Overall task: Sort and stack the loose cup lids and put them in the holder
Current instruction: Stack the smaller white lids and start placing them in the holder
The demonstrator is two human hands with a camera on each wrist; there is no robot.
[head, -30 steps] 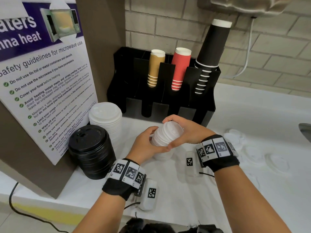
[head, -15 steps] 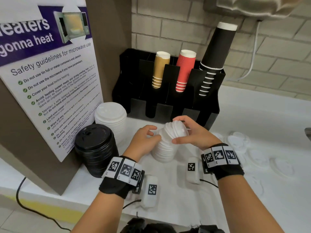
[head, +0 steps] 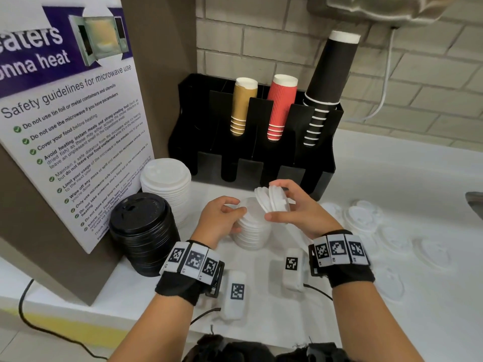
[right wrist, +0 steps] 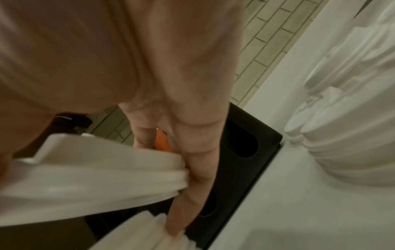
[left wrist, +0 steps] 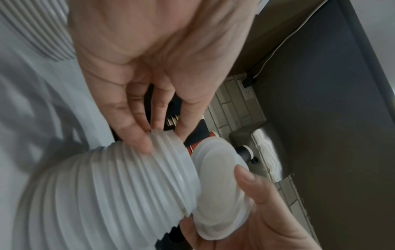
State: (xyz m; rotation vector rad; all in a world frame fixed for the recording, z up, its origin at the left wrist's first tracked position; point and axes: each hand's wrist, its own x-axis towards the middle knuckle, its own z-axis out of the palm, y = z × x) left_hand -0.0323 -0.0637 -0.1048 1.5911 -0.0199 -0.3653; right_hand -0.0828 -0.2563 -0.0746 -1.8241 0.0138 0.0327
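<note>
A stack of small white lids [head: 252, 232] stands on the white counter in front of the black holder [head: 256, 131]. My left hand [head: 222, 218] curls round the stack's top, fingertips [left wrist: 136, 140] on its ribbed side [left wrist: 119, 182]. My right hand [head: 290, 205] pinches a few small white lids [head: 270, 201] tilted on edge just above the stack; in the right wrist view these lids [right wrist: 89, 179] lie against my fingers [right wrist: 192, 170]. Loose white lids [head: 366, 220] lie scattered to the right.
A tall black lid stack [head: 143, 231] and a large white lid stack [head: 167, 184] stand at the left beside a microwave safety sign [head: 73, 131]. Tan [head: 241, 105], red [head: 282, 105] and black cups [head: 329, 82] sit in the holder. A sink edge [head: 474, 205] is far right.
The lid stack went from being held up in both hands to standing on the counter. My right hand has lifted a few top lids off and tilted them on edge.
</note>
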